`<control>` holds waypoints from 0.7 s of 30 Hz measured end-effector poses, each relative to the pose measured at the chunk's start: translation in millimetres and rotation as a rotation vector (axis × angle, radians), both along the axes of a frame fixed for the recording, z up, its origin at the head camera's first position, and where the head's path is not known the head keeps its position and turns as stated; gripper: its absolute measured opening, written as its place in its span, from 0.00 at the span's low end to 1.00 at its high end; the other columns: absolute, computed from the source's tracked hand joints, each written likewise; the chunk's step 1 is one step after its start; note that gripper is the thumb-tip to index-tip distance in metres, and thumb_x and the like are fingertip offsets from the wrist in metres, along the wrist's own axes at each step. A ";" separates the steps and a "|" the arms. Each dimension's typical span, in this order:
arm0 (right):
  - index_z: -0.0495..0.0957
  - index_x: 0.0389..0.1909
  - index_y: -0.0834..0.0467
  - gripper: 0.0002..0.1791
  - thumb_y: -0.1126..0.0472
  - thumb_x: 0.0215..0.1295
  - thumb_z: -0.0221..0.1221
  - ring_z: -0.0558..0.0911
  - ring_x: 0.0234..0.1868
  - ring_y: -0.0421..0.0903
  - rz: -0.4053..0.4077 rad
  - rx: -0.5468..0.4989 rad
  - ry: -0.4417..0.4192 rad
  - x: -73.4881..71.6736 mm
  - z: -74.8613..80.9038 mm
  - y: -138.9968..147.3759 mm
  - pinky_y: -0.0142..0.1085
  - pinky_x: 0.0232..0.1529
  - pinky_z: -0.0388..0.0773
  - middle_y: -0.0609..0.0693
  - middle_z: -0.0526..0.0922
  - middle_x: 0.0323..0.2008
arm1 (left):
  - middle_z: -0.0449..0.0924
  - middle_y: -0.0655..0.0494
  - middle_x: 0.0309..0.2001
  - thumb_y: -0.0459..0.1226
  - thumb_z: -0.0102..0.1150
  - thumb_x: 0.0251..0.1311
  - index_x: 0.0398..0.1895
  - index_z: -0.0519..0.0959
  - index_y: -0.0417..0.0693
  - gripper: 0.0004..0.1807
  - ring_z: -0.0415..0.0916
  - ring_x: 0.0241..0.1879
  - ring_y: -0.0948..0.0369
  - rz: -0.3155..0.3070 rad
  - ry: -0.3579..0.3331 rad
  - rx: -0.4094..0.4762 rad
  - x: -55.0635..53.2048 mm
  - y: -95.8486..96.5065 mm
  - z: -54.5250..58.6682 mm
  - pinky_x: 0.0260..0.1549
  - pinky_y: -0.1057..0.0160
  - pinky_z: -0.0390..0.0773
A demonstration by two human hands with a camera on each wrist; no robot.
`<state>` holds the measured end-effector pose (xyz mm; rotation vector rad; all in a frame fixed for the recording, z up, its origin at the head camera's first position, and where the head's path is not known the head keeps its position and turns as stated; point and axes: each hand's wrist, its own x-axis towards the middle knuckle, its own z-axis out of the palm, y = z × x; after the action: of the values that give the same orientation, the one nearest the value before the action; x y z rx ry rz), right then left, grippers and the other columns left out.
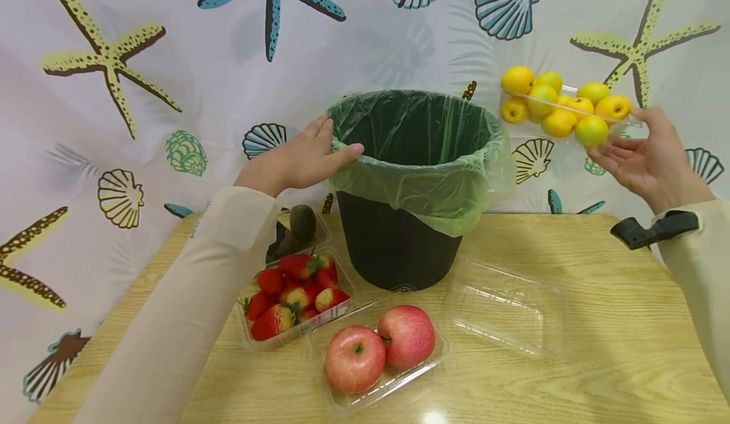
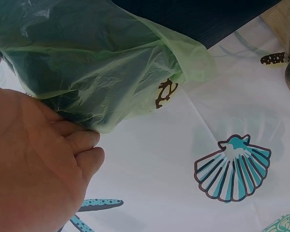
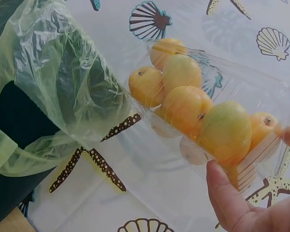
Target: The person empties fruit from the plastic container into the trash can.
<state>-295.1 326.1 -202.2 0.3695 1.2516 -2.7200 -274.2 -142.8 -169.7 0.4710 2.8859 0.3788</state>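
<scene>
In the head view, my left hand [image 1: 305, 158] holds the left side of a black trash can [image 1: 399, 240], with the thumb at the rim. A thin green bag [image 1: 422, 189] lines the can and folds over its rim; this bag [image 2: 96, 72] also touches the fingers in the left wrist view. My right hand [image 1: 647, 158] grips one end of a clear plastic box [image 3: 266, 82] to the right of the can, above the table. Small round yellow fruits [image 1: 561, 120] fill the box, which is raised to about the can's rim height.
Strawberries [image 1: 296, 291] fill a clear box in front of the can, and two red apples [image 1: 356, 357] lie in another. An unfilled clear container [image 1: 507, 310] lies at right on the wooden table [image 1: 604, 360]. Partly behind my left arm is a dark oval fruit [image 1: 302, 223].
</scene>
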 end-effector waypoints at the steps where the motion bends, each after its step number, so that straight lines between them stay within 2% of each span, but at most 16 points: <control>1: 0.44 0.70 0.41 0.42 0.46 0.63 0.60 0.74 0.57 0.42 0.004 0.005 0.006 -0.2 1.5 -1.5 0.32 0.59 0.73 0.47 0.66 0.57 | 0.19 0.44 0.75 0.63 0.28 0.68 0.73 0.26 0.39 0.48 0.20 0.75 0.48 0.000 -0.002 0.001 -0.1 0.0 0.1 0.72 0.45 0.34; 7: 0.47 0.70 0.41 0.41 0.47 0.63 0.60 0.67 0.65 0.42 0.052 -0.002 0.001 -2.4 10.3 -17.0 0.33 0.64 0.68 0.44 0.61 0.63 | 0.19 0.45 0.75 0.63 0.28 0.68 0.73 0.26 0.39 0.49 0.20 0.75 0.48 0.006 -0.002 0.004 -0.8 0.3 -0.5 0.72 0.45 0.34; 11: 0.50 0.69 0.43 0.39 0.48 0.63 0.60 0.66 0.65 0.43 0.076 0.005 0.008 -6.9 12.8 -33.6 0.33 0.63 0.70 0.46 0.60 0.64 | 0.19 0.45 0.75 0.63 0.29 0.68 0.73 0.26 0.40 0.48 0.21 0.75 0.48 0.009 -0.003 0.010 -0.5 0.5 -0.9 0.72 0.44 0.34; 21: 0.47 0.71 0.47 0.41 0.50 0.63 0.60 0.64 0.67 0.44 0.135 -0.003 0.010 -13.5 19.7 -73.8 0.35 0.65 0.67 0.49 0.61 0.63 | 0.21 0.44 0.76 0.63 0.29 0.68 0.74 0.27 0.39 0.48 0.23 0.75 0.47 0.008 0.012 0.000 -0.2 -1.1 -1.3 0.72 0.44 0.37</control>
<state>-308.6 252.3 -182.5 0.2619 1.2269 -2.6137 -274.4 -143.9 -171.0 0.4630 2.9006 0.3790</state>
